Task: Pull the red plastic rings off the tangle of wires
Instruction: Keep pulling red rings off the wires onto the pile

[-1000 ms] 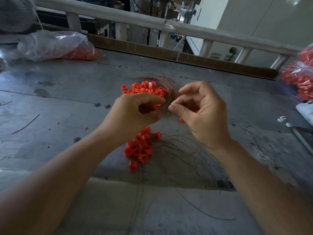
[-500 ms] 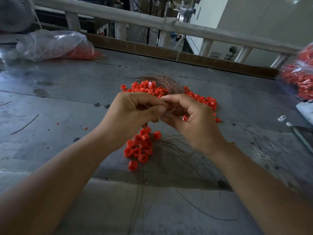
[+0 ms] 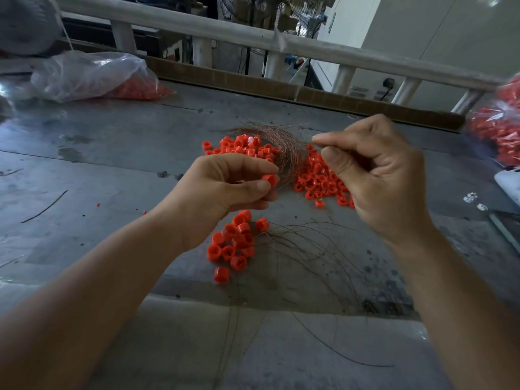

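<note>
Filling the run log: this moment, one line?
left hand: pinches red ring | right hand: pinches wire strand | loose rings: on table

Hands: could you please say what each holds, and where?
Left hand: a red ring, pinched by its sides. Right hand: a thin wire, part unclear.

left side: wide bare stretch of the table, with only a stray wire bit on it.
far left: a plastic bag of red parts blocks the corner.
far edge: the railing and cardboard strip close it off.
centre: wire tangle with ring heaps on both sides.
between the hands: open gap above the tangle; left hand pinches a ring, right hand pinches a thin strand.
near side: ring pile and loose wires spread between the forearms.
right edge: a second bag and a white object crowd it.
</note>
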A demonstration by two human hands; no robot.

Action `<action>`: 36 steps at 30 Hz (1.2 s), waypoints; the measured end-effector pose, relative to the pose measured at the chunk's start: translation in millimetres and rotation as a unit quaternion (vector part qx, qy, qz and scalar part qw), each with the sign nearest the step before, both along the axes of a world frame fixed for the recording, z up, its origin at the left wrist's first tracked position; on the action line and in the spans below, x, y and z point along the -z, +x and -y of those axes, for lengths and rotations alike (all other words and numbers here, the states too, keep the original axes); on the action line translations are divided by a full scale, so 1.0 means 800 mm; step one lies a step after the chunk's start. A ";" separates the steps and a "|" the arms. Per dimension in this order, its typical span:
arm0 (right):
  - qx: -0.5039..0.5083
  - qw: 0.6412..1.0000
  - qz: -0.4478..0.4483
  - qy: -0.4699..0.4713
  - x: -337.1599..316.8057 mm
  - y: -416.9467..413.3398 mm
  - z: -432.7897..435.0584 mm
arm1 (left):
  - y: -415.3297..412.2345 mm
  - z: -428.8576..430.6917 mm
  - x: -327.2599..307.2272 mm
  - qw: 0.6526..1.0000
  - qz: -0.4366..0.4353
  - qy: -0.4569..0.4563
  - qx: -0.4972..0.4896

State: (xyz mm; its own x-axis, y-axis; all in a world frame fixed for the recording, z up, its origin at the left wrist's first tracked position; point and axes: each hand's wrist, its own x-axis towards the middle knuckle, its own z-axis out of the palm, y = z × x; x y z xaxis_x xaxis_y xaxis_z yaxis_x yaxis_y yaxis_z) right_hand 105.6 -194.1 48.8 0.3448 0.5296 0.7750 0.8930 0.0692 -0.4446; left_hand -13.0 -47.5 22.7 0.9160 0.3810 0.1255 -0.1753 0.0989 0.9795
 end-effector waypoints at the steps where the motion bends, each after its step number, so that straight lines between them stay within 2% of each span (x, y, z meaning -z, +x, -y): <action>1: -0.005 1.000 0.000 -0.012 0.000 -0.003 0.000 | -0.001 0.000 -0.001 1.000 0.006 -0.022 0.010; 4: -0.011 0.998 -0.016 -0.054 0.002 -0.011 -0.001 | -0.001 0.000 -0.001 0.996 0.020 -0.072 0.041; 9: -0.016 0.995 -0.057 -0.077 0.005 -0.018 -0.005 | 0.000 0.000 0.000 0.994 0.026 -0.094 0.049; 19: -0.016 0.992 -0.076 -0.096 0.006 -0.019 -0.005 | -0.001 0.001 -0.001 0.998 0.028 -0.055 0.022; 36: -0.015 0.987 -0.082 -0.135 0.011 -0.024 -0.009 | -0.003 0.002 -0.002 0.996 0.062 -0.060 0.013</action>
